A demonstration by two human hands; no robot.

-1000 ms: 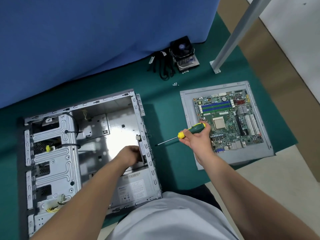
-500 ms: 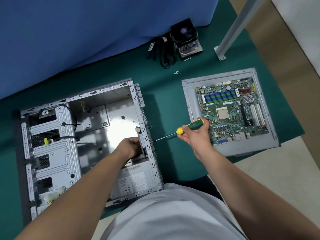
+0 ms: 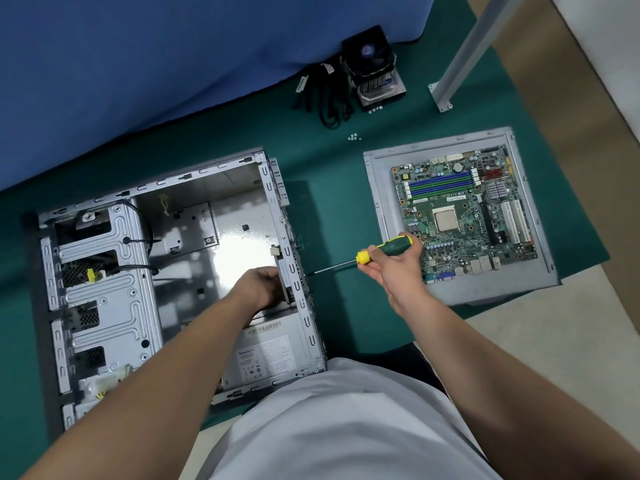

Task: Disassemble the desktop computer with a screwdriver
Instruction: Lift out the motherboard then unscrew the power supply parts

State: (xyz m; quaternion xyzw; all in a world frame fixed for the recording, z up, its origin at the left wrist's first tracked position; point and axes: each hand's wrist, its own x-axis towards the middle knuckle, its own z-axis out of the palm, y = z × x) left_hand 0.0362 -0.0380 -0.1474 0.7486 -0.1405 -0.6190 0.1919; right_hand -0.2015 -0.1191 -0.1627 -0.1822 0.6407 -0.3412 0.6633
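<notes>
The open computer case (image 3: 166, 271) lies on its side at 9 o'clock on the green mat (image 3: 339, 209). The right hand (image 3: 394, 265) grips a green-and-yellow screwdriver (image 3: 367, 256), shaft level, tip against the case's outer rear wall. The left hand (image 3: 259, 285) reaches inside and curls round a part on that same wall, above the power supply (image 3: 270, 355). At 3 o'clock, well apart, the motherboard (image 3: 464, 213) rests on a grey panel (image 3: 377, 202). Bare mat separates case and panel.
</notes>
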